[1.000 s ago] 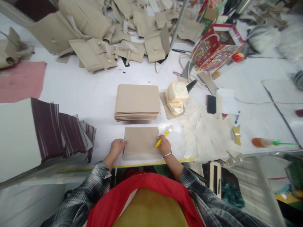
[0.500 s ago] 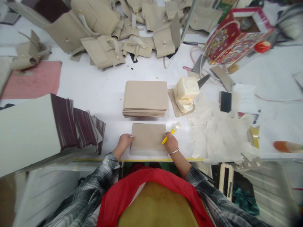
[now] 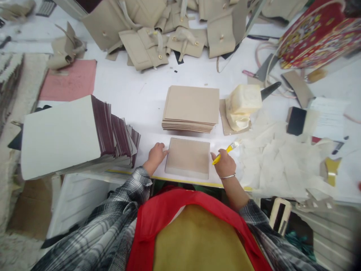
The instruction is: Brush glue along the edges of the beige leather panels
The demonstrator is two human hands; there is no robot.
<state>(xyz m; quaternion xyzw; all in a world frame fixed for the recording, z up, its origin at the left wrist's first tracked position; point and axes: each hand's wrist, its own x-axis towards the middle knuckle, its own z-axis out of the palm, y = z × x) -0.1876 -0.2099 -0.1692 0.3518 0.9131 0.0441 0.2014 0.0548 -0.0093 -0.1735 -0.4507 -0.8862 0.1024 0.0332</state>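
A flat beige panel [image 3: 187, 158] with a thin dark edge lies at the table's front, right before me. My left hand [image 3: 156, 155] is beside its left edge, fingers loosely bent and thumb apart, with nothing seen in it. To the panel's right, my right hand [image 3: 226, 165] grips a yellow-handled paintbrush [image 3: 228, 149], its pale bristles pointing up and away to the right. Behind the panel stands a stack of beige sheets [image 3: 191, 105]. A cream, glue-smeared container [image 3: 243, 105] sits on a beige scrap right of the stack.
Stacked pale boards with maroon edges [image 3: 62, 131] stand on the left. Crumpled white sheets [image 3: 282, 158] cover the right front. Beige leather pieces [image 3: 143, 47] are heaped at the back, near a red patterned bag [image 3: 313, 37]. A pink sheet [image 3: 69, 81] lies at the left.
The view has shifted right-to-left, so things appear farther right. Both hands have moved off the panel's sides, the right one still with the paintbrush.
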